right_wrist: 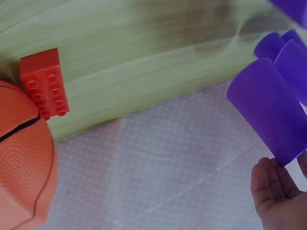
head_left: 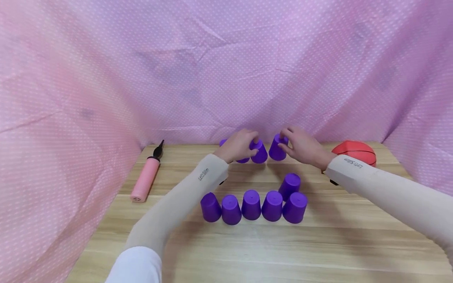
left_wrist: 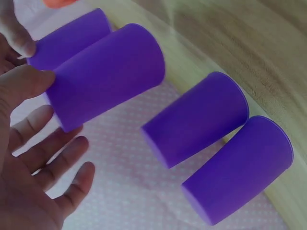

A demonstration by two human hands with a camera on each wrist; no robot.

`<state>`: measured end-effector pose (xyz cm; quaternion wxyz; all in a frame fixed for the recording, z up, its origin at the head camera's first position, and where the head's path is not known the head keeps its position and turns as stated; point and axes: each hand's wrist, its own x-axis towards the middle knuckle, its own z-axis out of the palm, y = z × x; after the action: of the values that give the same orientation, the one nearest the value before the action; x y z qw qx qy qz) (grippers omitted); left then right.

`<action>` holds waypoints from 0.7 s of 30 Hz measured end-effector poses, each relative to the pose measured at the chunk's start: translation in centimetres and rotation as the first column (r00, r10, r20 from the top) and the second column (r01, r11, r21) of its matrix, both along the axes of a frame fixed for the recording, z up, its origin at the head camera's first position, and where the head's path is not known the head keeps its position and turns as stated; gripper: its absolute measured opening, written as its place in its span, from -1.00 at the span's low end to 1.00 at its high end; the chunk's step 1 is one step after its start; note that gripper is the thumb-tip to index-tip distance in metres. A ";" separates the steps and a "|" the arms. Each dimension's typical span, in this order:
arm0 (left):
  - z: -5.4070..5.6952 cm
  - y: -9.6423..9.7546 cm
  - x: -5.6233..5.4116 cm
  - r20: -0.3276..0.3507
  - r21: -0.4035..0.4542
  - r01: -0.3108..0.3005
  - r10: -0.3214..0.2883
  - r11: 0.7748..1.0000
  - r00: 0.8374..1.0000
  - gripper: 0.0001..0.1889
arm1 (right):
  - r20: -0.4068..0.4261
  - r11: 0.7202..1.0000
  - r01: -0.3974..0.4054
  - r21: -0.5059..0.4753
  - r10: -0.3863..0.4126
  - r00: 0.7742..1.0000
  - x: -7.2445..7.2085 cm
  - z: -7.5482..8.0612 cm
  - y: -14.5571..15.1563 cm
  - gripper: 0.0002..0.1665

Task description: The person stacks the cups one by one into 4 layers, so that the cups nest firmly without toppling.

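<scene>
Near the table's back edge, my left hand point(head_left: 240, 144) pinches an upside-down purple cup point(head_left: 259, 152) by its narrow end, thumb on the near side. Just to the right, my right hand point(head_left: 301, 145) grips a second upside-down purple cup point(head_left: 277, 148), also near its top. The left wrist view shows these two cups side by side, with two more purple cups point(left_wrist: 196, 120) standing farther along the edge. In the head view my left hand mostly covers that pair. The right wrist view has the right-hand cup point(right_wrist: 271, 108) with fingers at its narrow end.
Closer in, several upside-down purple cups point(head_left: 251, 205) form a row, with one more cup point(head_left: 290, 186) behind its right end. A pink hand pump point(head_left: 146, 180) lies at left. A red ball point(head_left: 355, 152) sits back right, beside a red toy brick point(right_wrist: 45, 84). Pink dotted cloth point(head_left: 212, 78) hangs behind.
</scene>
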<state>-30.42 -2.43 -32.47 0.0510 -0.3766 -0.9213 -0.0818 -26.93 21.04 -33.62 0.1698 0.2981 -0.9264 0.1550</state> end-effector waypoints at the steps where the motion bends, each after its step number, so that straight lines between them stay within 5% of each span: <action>1: -0.2 0.2 -0.4 -0.001 -0.002 -0.002 0.002 1.000 1.000 -0.73 | 0.007 1.000 0.002 -0.004 -0.002 1.000 -0.3 -0.1 0.0 -0.79; 11: -2.9 0.9 -3.3 0.007 -0.072 -0.069 0.070 0.995 0.998 -0.75 | 0.027 0.999 -0.043 -0.006 0.043 0.999 -2.8 -2.1 -0.6 -0.78; 21: -3.7 2.7 -3.9 0.004 -0.127 -0.110 0.112 0.986 0.994 -0.74 | 0.146 1.000 0.019 0.011 -0.020 0.989 -4.1 -3.6 -0.7 -0.82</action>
<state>-34.32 0.29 -36.19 0.0263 -0.3267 -0.9445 -0.0226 -30.99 20.37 -37.27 0.1015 0.2776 -0.9400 0.1705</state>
